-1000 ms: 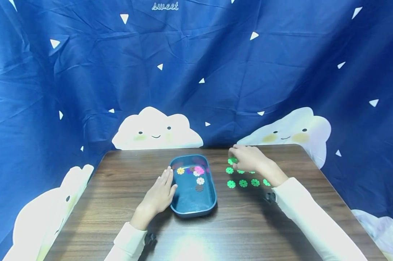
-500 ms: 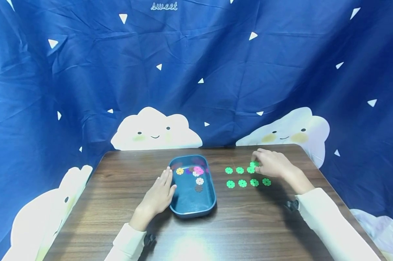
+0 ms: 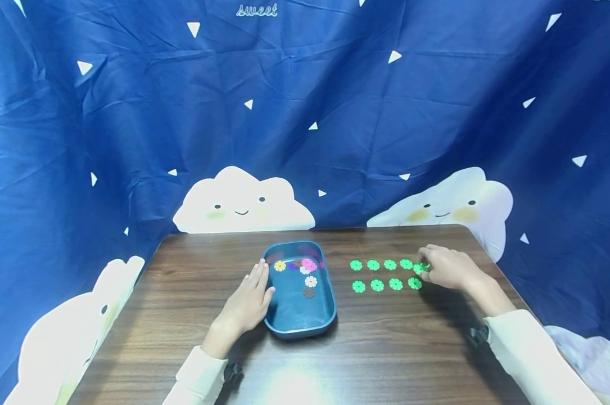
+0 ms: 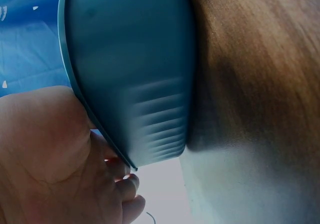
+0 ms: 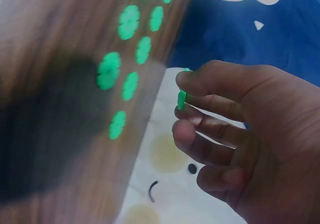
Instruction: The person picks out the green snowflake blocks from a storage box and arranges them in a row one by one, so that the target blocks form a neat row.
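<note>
My right hand [image 3: 448,267] is at the right end of two rows of green snowflake building discs [image 3: 396,284]. In the right wrist view, its thumb and fingertips pinch a green snowflake disc [image 5: 181,98], seen edge-on. Another green disc [image 5: 117,125] lies on the table at the end of the far row, close to those fingers. My left hand [image 3: 248,298] rests with straight fingers along the left rim of a blue tray [image 3: 297,325]. In the left wrist view, the palm [image 4: 45,139] is against the tray's rim.
Inside the tray lie several loose discs, among them yellow [image 3: 280,265], pink [image 3: 309,264], white [image 3: 311,281] and brown [image 3: 309,292] ones. The wooden table [image 3: 183,292] ends at the back against a blue curtain [image 3: 335,84] with clouds.
My right hand has moved rightward along the green discs and a little nearer. The disc seen at its fingers behind the far row has left that spot. The left hand and tray stay put.
</note>
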The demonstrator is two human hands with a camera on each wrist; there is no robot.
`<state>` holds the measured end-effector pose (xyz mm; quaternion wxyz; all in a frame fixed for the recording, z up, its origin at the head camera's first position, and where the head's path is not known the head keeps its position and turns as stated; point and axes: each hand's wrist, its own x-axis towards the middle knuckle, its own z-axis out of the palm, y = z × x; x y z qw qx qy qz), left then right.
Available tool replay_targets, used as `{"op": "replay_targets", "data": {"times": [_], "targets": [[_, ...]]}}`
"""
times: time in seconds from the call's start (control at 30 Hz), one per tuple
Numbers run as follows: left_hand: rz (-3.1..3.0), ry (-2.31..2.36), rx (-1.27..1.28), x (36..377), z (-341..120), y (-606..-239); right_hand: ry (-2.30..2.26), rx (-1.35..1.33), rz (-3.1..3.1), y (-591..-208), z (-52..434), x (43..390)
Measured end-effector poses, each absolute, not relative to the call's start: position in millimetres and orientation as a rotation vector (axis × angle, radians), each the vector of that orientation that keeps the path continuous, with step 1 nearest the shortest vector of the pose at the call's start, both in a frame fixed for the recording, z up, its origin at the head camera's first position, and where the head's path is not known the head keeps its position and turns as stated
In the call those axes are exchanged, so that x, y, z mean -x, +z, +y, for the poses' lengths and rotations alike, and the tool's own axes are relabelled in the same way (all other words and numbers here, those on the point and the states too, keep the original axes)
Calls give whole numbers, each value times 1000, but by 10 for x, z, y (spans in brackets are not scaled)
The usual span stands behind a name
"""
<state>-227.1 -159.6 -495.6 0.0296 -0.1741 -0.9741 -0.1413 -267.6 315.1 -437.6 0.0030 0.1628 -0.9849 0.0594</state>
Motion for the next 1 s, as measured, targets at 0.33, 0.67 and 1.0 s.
{"op": "replay_targets", "data": {"times": [0.33, 0.67, 1.0], "targets": [[-3008, -410, 531, 2268, -1603, -4958, 239, -445, -3111, -4667, 3403, 2659], [-3011, -411, 526, 2277, -1598, -4983, 311, -386, -3121, -4896, 3540, 2658], [-3008, -425, 526, 2288, -1607, -4998, 326, -353, -3134, -4977, 3566, 2658]]}}
